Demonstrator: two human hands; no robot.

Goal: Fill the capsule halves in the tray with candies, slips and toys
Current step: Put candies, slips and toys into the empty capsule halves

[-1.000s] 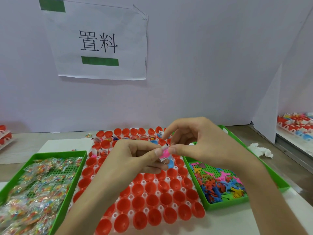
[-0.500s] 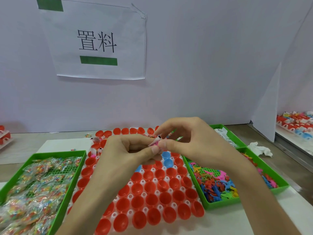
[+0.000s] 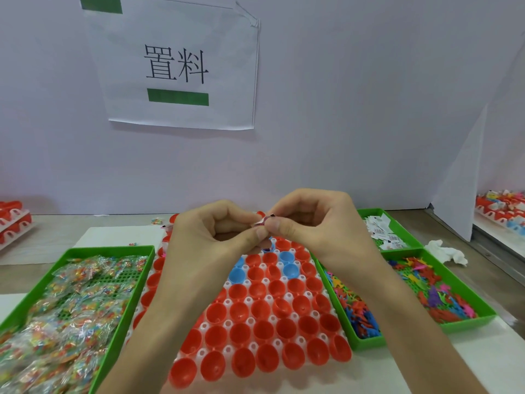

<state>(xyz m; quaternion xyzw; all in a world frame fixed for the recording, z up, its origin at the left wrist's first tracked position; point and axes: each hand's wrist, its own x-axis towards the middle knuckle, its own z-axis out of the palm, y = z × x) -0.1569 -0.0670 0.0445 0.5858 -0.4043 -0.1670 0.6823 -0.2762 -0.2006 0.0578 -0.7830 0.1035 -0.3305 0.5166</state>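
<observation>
While tray (image 3: 228,324) holds capsules (image 3: 264,328), bin (image 3: 133,305) holds candies (image 3: 71,308)

The left hand (image 3: 210,237) and right hand (image 3: 315,223) are bare; both forearms (image 3: 159,322) are bare as well, uncovered down to the lower edge of the view; the fingers are slim, with plain creases at the knuckles; the thumbnails (image 3: 260,232) look short and plain, though blur hides detail.

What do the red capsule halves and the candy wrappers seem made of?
Red capsule halves: likely moulded plastic, smooth and slightly glossy, with highlights inside the cups. Candy wrappers: thin clear film, probably plastic, crinkled and glinting, with coloured candies showing through.
</observation>
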